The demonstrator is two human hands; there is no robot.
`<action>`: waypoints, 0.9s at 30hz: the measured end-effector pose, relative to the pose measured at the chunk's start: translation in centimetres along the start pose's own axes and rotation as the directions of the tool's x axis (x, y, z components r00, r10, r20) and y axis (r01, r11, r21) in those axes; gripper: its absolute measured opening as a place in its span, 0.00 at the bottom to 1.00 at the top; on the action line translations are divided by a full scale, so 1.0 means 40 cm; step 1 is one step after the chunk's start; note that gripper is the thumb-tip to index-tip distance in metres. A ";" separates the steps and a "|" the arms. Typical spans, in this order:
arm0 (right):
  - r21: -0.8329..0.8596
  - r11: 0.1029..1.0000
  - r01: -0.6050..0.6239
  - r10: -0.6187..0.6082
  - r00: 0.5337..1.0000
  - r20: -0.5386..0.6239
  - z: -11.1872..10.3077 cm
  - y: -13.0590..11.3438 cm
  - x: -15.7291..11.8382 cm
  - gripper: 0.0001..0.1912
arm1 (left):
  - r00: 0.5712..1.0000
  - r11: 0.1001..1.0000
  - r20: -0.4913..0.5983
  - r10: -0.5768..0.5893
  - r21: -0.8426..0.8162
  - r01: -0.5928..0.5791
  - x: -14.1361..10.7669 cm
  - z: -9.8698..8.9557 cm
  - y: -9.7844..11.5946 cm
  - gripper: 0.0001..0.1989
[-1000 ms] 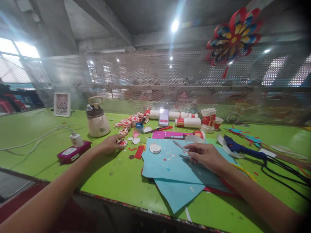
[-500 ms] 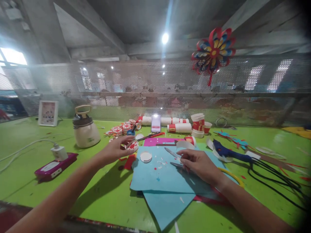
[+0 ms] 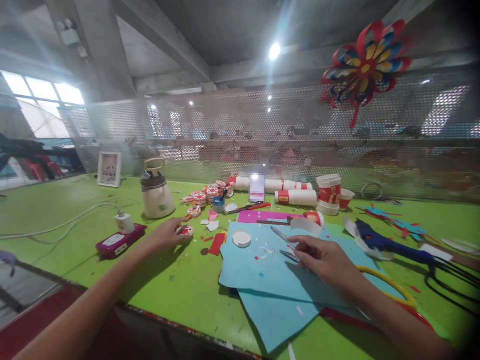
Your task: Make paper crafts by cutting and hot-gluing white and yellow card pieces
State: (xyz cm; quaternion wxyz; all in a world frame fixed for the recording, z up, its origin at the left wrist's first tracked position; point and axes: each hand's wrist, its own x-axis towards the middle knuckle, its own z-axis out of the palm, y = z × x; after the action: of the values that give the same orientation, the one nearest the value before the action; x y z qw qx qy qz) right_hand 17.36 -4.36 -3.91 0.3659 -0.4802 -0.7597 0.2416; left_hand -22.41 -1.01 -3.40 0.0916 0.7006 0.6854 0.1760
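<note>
At the left, my left hand (image 3: 168, 235) is low over the green table, its fingers closed at the edge of a small white paper disc with a red pattern (image 3: 186, 230). My right hand (image 3: 318, 255) grips a pair of scissors (image 3: 282, 234), blades spread apart and pointing left above light-blue paper sheets (image 3: 258, 275). The scissors' handles are mostly hidden by the fingers. On the blue paper lies a round white lid-like piece (image 3: 242, 238), with small white and red scraps beside it. Similar patterned discs (image 3: 200, 197) are heaped behind my left hand.
A blue jar (image 3: 218, 203), long paper-cup stacks (image 3: 296, 197) and a phone-like screen (image 3: 257, 188) stand at the back. Left are a bottle (image 3: 157, 197) and a purple power strip (image 3: 120, 241). A blue-handled glue gun (image 3: 390, 245) with a black cord lies right.
My left hand has moved left and toward me with the patterned disc, away from the blue paper. The view has turned left. My right hand still holds the open scissors over the paper.
</note>
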 end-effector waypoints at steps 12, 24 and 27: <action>0.001 1.000 -0.008 0.008 1.000 -0.003 0.004 0.027 0.007 0.18 | 0.999 0.989 0.020 0.039 -0.145 -0.035 0.050 -0.026 -0.003 0.38; 0.209 0.978 0.020 0.056 0.935 -0.350 -0.054 0.026 0.028 0.18 | 0.977 0.910 -0.122 0.174 -0.360 -0.207 0.110 -0.027 0.158 0.29; 0.224 0.974 -0.007 0.080 0.943 -0.322 -0.052 0.035 0.031 0.17 | 0.925 0.913 0.112 0.363 -0.242 -0.329 0.092 0.010 0.248 0.26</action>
State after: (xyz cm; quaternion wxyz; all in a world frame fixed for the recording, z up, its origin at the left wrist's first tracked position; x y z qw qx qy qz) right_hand 19.46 -2.61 -3.24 0.5330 -0.4870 -0.6456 0.2488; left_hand -13.07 2.26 0.34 0.1882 0.8082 0.5176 0.2087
